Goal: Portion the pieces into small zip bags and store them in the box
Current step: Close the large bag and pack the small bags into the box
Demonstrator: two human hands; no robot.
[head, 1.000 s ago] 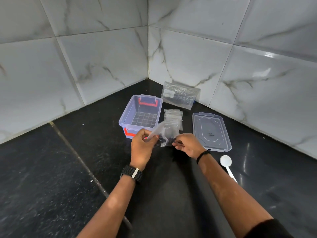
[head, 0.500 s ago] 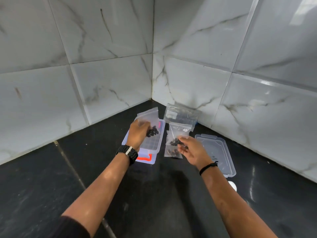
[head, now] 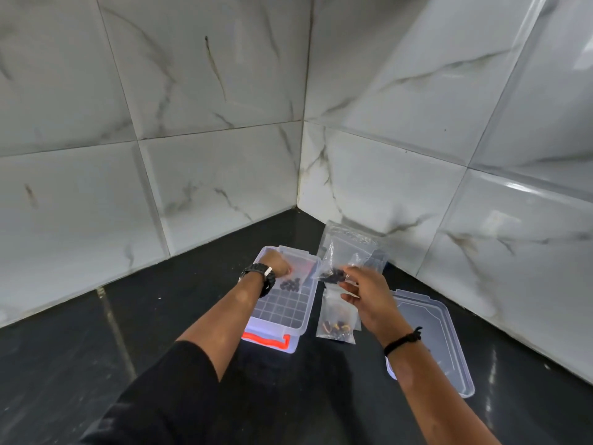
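One filled bag goes into the box while a second is lifted beside it.

Head view: the left hand (head: 276, 264) has dropped from above the box (head: 282, 303) down into its far end, where a small zip bag of dark pieces (head: 290, 285) now lies on the gridded floor; the fingers are bent over the bag's top edge, though whether they grip it or have let go I cannot tell. The right hand (head: 365, 292) has risen slightly and pinches another bag of dark pieces (head: 333, 274) just right of the box, above the counter (head: 64, 348). A third bag with orange-brown pieces (head: 337, 326) lies flat beneath it (not yet stored). The lid (head: 442, 342) rests apart on the right, and a larger supply bag (head: 353, 245) leans against the wall. Storing has likely begun, with two bags left.
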